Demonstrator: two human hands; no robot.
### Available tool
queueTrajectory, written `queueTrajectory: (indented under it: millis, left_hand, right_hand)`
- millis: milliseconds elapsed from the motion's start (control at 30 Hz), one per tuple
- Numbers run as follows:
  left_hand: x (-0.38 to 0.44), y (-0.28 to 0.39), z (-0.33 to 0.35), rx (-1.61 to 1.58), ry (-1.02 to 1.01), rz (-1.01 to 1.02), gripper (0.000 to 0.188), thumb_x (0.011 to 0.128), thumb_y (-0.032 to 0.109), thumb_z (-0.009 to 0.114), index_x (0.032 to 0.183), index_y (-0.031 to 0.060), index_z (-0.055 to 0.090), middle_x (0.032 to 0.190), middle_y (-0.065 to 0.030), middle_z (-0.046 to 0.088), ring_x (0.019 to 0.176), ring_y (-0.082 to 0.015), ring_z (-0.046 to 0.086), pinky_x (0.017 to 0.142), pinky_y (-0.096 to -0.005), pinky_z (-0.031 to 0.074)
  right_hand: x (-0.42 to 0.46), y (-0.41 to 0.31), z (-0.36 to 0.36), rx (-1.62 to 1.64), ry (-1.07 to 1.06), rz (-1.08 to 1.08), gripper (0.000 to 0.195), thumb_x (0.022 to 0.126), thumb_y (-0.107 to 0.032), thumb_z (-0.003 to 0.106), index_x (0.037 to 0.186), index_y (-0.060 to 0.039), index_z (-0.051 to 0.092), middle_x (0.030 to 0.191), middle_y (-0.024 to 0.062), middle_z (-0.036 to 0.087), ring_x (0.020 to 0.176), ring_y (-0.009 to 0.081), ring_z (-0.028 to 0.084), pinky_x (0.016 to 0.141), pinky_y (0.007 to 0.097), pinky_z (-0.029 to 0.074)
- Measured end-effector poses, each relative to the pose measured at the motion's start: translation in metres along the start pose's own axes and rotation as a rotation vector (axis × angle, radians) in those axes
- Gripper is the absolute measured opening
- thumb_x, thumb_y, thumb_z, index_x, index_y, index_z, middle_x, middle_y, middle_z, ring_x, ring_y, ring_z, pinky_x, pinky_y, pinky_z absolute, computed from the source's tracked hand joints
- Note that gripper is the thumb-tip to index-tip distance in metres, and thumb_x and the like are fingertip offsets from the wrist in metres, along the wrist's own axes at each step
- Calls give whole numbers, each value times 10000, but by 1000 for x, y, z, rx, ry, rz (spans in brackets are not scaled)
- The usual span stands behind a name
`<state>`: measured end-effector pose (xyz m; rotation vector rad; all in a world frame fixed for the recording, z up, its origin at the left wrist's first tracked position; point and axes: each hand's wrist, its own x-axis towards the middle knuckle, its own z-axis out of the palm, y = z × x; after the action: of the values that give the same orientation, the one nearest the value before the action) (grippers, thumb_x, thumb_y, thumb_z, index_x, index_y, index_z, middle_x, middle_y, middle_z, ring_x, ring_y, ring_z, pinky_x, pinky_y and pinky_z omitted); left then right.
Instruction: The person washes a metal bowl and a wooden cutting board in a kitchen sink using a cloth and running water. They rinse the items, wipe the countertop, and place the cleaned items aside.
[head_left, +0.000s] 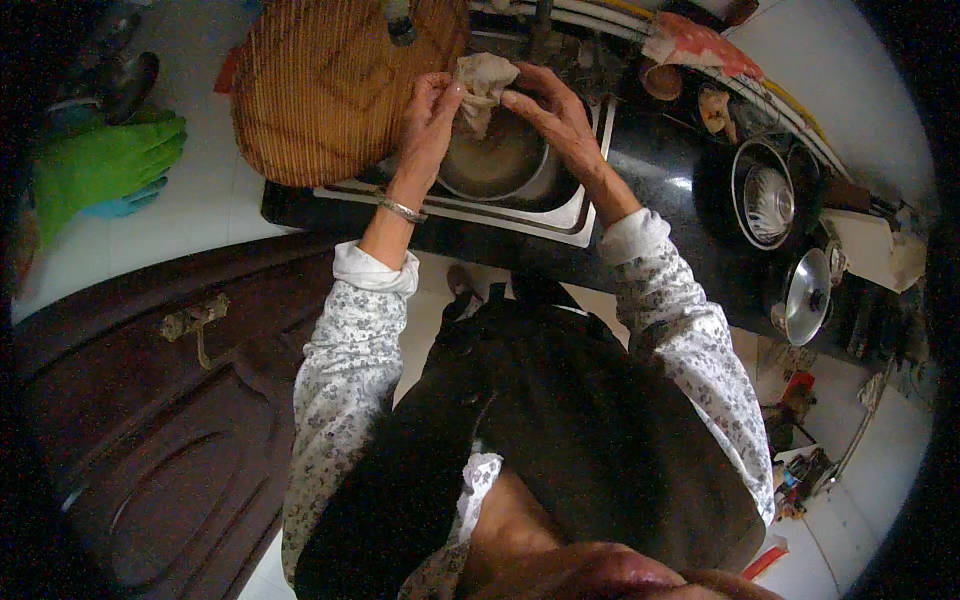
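A pale, crumpled piece of wet-looking cloth (484, 82) is held up between my two hands. My left hand (431, 120), with a metal bangle at the wrist, pinches its left side. On its right side the thumb and fingers of my right hand (555, 116) grip the edge. Below the cloth, a round metal basin (499, 169) of cloudy liquid sits in the steel sink (525, 221). The cloth hides part of the basin.
A ribbed wooden board (322, 97) stands over the sink's left part. Green rubber gloves (112, 161) hang on the left wall. On the dark countertop (667, 202) at right are a metal bowl holding a glass bowl (769, 199) and a metal lid (808, 296). A dark carved door (187, 435) is at lower left.
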<state>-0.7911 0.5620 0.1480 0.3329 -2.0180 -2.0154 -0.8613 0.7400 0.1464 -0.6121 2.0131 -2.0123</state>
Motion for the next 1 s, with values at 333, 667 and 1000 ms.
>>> queueTrajectory:
  millis: [333,667,1000]
  left_hand:
    - [3,6,6,-76,-83,53,347,860,113,707,1143,62,513,1064,-52,603,998,-137,561,871,-286,464]
    - [3,33,-27,386,112,267,206,860,112,676,1044,32,628,987,-58,666,925,-168,620,807,-299,493]
    - [23,16,-19,405,79,244,138,912,151,605,987,36,597,846,-33,623,782,-136,593,713,-290,490]
  right_hand:
    - [20,-14,-15,116,-174,-60,194,894,-178,657,1024,-37,627,934,22,662,875,105,590,792,247,475]
    - [30,-87,-65,-7,-56,-97,182,913,-200,618,1011,-54,664,958,17,664,865,122,595,745,256,474]
    - [56,-1,-85,-692,-8,-242,189,841,-166,705,955,-20,665,934,78,662,803,207,634,730,310,482]
